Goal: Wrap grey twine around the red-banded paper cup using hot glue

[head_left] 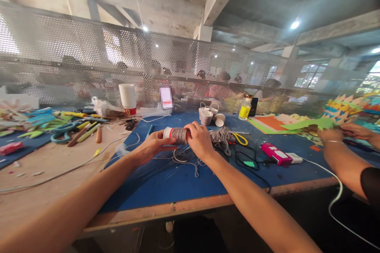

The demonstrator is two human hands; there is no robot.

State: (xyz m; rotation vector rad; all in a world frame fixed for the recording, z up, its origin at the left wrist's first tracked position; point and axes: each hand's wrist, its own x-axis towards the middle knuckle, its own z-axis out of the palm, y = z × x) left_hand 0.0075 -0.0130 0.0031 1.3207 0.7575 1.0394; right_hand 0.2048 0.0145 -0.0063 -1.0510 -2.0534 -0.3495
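Observation:
Between my two hands a paper cup (179,136) lies on its side, wound with grey-brown cord around much of its wall. My left hand (154,146) grips the cup's white rim end, thumb on top and fingers beneath. Around the other end, my right hand (199,138) is closed, its fingers on the wound cord; the cup's base is hidden there. Loose grey cord (185,157) trails on the blue mat (142,193) below the cup. A tangled heap of the same cord (222,139) lies just right of my right hand.
Small cord-wrapped cups (206,117) stand behind my hands, near a yellow-labelled bottle (245,107). Stacked paper cups (127,97), blue scissors (63,131) and a propped phone (166,97) are leftward. A pink power strip (276,154) and cables lie right, beside a co-worker's hands (332,136) with paper.

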